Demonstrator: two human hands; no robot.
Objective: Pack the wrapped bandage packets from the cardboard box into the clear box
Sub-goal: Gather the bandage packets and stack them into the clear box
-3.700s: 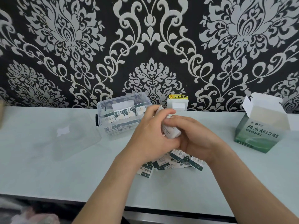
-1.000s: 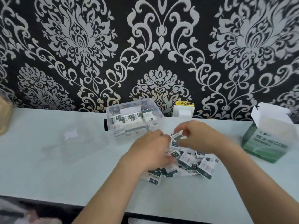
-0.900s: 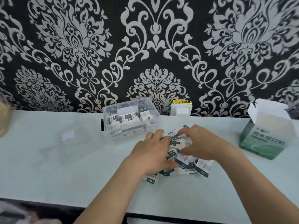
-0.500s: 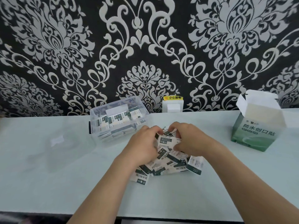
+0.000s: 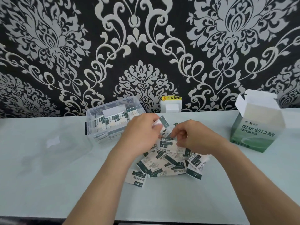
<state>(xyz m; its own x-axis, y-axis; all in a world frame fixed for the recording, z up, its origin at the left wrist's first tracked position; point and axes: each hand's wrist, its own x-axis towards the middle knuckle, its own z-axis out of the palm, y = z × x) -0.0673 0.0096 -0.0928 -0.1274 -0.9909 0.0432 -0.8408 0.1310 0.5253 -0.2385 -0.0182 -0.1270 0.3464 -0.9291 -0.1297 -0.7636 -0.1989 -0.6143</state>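
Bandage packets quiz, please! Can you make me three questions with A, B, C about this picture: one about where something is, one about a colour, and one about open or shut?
1. Where is the clear box?
A. Left of the left hand, near the wall
B. On the floor
C. In the person's lap

2. What colour is the front of the cardboard box?
A. Red
B. Green
C. Yellow

3. The clear box is:
A. Closed with a lid
B. Open, with packets inside
C. Open and empty

Answers:
1 A: it stands by the patterned wall, left of the left hand.
2 B: its printed front is green.
3 B: no lid covers it, and packets show through its walls.
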